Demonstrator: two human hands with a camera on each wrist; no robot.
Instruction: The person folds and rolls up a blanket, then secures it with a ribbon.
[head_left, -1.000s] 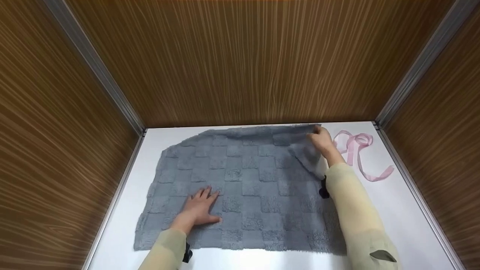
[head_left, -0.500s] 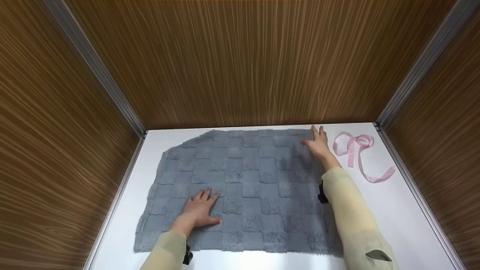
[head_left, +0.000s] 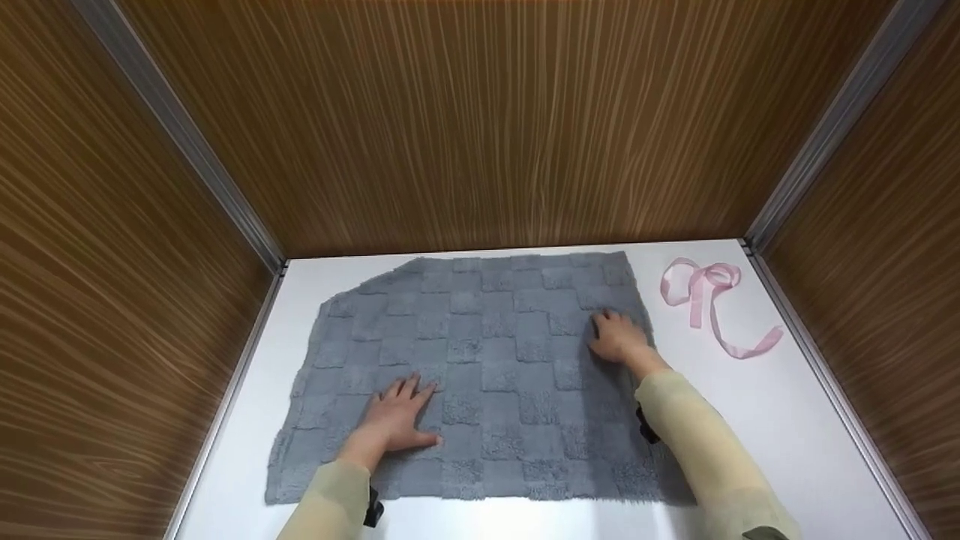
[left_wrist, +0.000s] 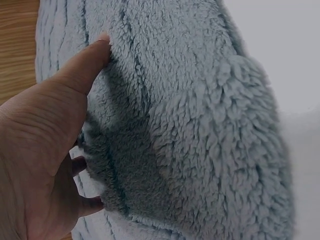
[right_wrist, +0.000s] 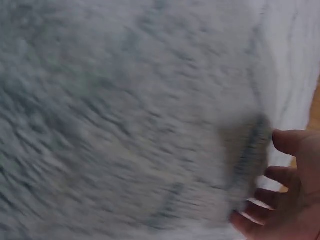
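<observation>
Head view first: we see a grey checkered plush towel (head_left: 480, 375) spread flat on the white tabletop (head_left: 750, 420), filling most of it between the wood-grain walls (head_left: 480, 127). Our left hand (head_left: 401, 420) lies palm down on the towel's near left part, fingers straight and spread, gripping nothing. Our right hand (head_left: 619, 337) rests on the towel near its right edge, fingers relaxed against the pile, also holding nothing. A pink satin ribbon (head_left: 709, 300) lies looped on the tabletop to the right of the towel, apart from it. Up close, the left wrist view shows the thumb (left_wrist: 85, 67) touching the fluffy pile; the right wrist view is blurred.
</observation>
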